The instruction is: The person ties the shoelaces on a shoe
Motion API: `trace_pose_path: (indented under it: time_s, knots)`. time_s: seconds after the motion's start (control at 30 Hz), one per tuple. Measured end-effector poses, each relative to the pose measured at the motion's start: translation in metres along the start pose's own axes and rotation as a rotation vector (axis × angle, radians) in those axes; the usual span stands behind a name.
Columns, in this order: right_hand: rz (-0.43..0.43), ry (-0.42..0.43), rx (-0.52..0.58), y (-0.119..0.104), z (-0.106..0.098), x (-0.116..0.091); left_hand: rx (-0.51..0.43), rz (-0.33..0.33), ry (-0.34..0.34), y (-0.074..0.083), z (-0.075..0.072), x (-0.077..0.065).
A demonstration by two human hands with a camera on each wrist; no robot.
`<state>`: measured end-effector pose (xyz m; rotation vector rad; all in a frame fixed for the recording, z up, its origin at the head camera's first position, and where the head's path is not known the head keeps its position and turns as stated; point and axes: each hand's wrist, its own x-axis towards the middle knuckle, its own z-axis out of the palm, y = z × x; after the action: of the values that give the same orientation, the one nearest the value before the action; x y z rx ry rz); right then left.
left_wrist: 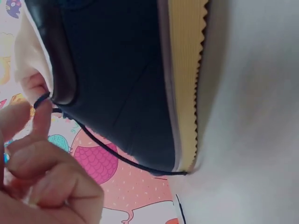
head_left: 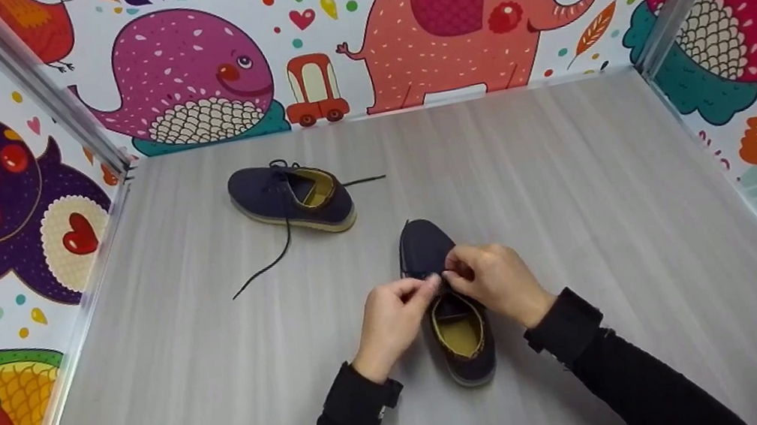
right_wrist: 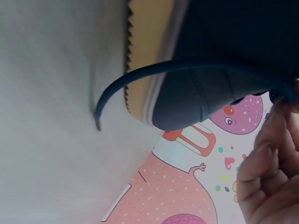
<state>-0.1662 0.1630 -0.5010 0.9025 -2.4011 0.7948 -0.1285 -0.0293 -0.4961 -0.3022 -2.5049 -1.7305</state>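
A dark navy shoe (head_left: 427,244) with a tan inside stands on the table in front of me, its toe pointing away. Over its lacing my left hand (head_left: 393,320) pinches the dark shoelace (left_wrist: 42,99) between thumb and finger. From the other side, my right hand (head_left: 499,281) pinches the lace (right_wrist: 282,91) close to the shoe's tongue. The fingertips of both hands nearly meet there. One lace end (right_wrist: 100,116) arcs free past the pale sole (right_wrist: 140,79). In the left wrist view, another stretch of lace (left_wrist: 117,155) trails along the shoe's side to the toe.
A matching navy shoe (head_left: 253,190) lies farther back to the left, its laces (head_left: 287,246) loose and spread on the grey table (head_left: 153,278). Panels with cartoon animals (head_left: 454,18) close off the back and sides, with metal posts (head_left: 35,84) at the corners.
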Motion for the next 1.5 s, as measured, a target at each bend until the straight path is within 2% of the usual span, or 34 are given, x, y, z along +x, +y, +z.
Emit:
trace_pose_path:
  time_s: [0.1,0.17,0.23,0.33,0.43,0.67,0.83,1.0,1.17,1.27,1.37,1.5]
  knots:
    - [-0.018,0.031,0.004,0.001,0.002,-0.002,0.056,0.005,0.073,-0.002,-0.001,0.006]
    - [-0.045,0.054,0.0,0.002,0.003,-0.003,0.093,0.009,0.087,-0.003,-0.001,0.011]
    - [-0.078,0.077,-0.01,0.004,0.004,-0.005,0.121,0.0,0.049,-0.003,-0.002,0.018]
    - [-0.118,0.102,-0.015,0.006,0.005,-0.007,0.138,-0.03,-0.062,-0.001,-0.003,0.026]
    - [-0.146,0.107,-0.002,0.007,0.006,-0.007,0.106,-0.075,-0.16,-0.001,-0.005,0.031]
    - [-0.169,0.093,0.018,0.01,0.006,-0.01,0.006,-0.135,-0.232,-0.007,-0.01,0.032]
    - [-0.115,0.072,0.072,0.004,0.004,-0.014,-0.045,-0.146,-0.235,-0.007,-0.014,0.029]
    - [-0.046,0.138,0.149,-0.011,0.002,-0.019,-0.095,-0.162,-0.22,-0.007,-0.017,0.025]
    - [-0.077,0.134,0.058,-0.026,0.003,-0.022,-0.132,-0.163,-0.22,-0.008,-0.019,0.023]
    - [-0.055,0.129,0.017,-0.029,0.004,-0.022,-0.157,-0.168,-0.221,-0.009,-0.02,0.022]
    - [0.039,0.139,0.083,-0.028,0.003,-0.023,-0.165,-0.167,-0.212,-0.01,-0.021,0.021]
    - [0.209,0.148,0.26,-0.025,-0.002,-0.023,-0.153,-0.167,-0.184,-0.011,-0.023,0.019]
